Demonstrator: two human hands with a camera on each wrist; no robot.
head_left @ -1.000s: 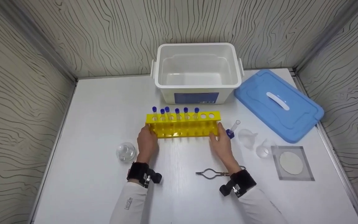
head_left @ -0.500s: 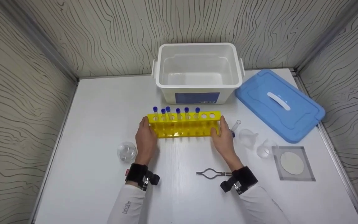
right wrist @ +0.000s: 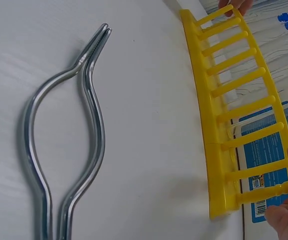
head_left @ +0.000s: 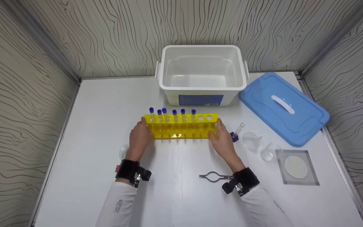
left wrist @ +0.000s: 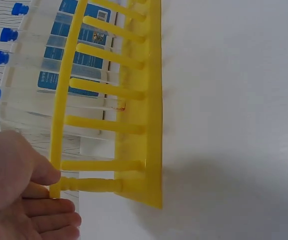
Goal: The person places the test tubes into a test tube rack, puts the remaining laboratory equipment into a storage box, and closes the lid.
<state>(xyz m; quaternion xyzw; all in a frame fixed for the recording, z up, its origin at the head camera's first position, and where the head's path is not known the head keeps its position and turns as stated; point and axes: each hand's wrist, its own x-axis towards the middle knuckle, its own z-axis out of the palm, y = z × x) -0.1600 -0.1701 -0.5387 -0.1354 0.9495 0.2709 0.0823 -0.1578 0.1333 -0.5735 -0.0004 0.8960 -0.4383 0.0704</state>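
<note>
A yellow test tube rack [head_left: 181, 129] stands between both hands, holding several clear test tubes with blue caps [head_left: 174, 112]; the two rightmost holes have none. My left hand [head_left: 140, 137] grips the rack's left end; in the left wrist view its thumb and fingers [left wrist: 54, 215] pinch the upper bar. At the opposite end, my right hand [head_left: 224, 142] holds the rack with thumb in front and fingers along the side. Just right of that hand, an upright clear tube [head_left: 240, 128] has a blue base. Metal test tube tongs [right wrist: 100, 130] lie near the right wrist.
An uncovered white bin [head_left: 200, 90] stands behind the rack, its blue lid [head_left: 295, 123] lying at right. Two clear plastic vessels, including a small beaker [head_left: 267, 154], and a grey-edged square mesh [head_left: 282, 176] sit at right. A clear glass vessel [head_left: 123, 151] is partly hidden by my left wrist.
My fingers have moved up along the rack's ends. In the last half second, both hands have shifted the rack a little to the left, and my left wrist now overlaps the glass vessel.
</note>
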